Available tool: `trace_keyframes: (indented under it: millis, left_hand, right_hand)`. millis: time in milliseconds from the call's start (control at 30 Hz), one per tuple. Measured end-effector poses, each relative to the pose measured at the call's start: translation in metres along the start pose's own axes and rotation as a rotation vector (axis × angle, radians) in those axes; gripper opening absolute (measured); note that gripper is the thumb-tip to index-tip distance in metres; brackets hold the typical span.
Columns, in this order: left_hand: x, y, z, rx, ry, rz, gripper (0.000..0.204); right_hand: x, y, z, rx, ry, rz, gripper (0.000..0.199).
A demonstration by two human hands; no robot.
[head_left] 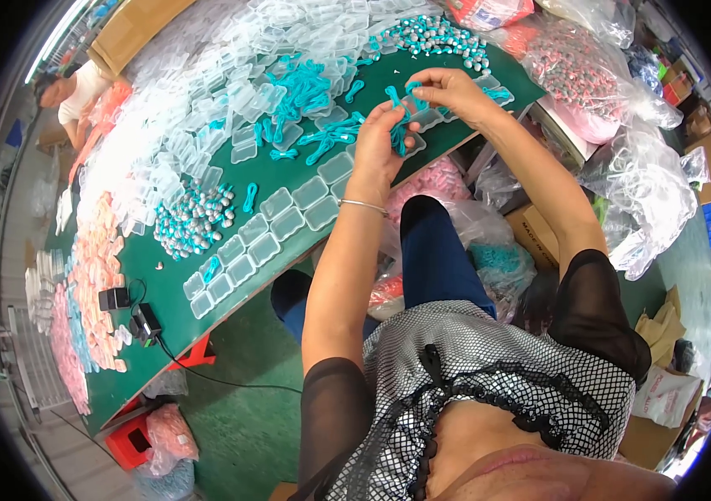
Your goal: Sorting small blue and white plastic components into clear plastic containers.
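My left hand (383,144) is closed around several teal looped cords (400,132) above the table's near edge. My right hand (453,94) pinches one teal cord close beside it, fingertips pressed together. Below and left of my hands, small clear plastic boxes (275,203) lie opened out in rows along the edge. One box at the left end has a teal cord (212,267) in it. Beyond the rows lie loose teal cords (330,136) and a larger pile of teal cords (299,90).
A big heap of clear boxes (180,100) covers the far side of the green table (159,359). Teal-and-silver pieces (193,221) and peach pieces (98,275) lie in piles. Black adapters (145,321) trail a cable. Plastic bags (568,71) stand right; another person (84,96) is far left.
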State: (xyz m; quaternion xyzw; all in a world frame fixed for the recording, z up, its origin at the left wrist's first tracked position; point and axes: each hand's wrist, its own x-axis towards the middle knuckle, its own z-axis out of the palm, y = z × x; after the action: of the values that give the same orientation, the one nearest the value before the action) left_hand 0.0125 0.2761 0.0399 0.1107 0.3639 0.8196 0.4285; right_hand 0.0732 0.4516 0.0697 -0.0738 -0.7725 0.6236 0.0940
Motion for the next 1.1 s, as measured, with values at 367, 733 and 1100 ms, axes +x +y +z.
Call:
trace_keyframes:
  millis: [367, 733, 1100]
  left_hand:
    - [-0.018, 0.016, -0.014, 0.066, 0.149, 0.086, 0.022]
    - [-0.026, 0.016, -0.021, 0.217, 0.187, 0.141, 0.020]
    - [-0.034, 0.025, -0.024, 0.755, 0.086, 0.140, 0.025]
  right_hand:
    - [-0.008, 0.016, 0.002, -0.994, -0.107, -0.558, 0.026]
    - [-0.005, 0.022, -0.002, -1.104, -0.146, -0.530, 0.019]
    - [-0.014, -0.022, 0.042, -0.823, -0.112, -0.848, 0.024]
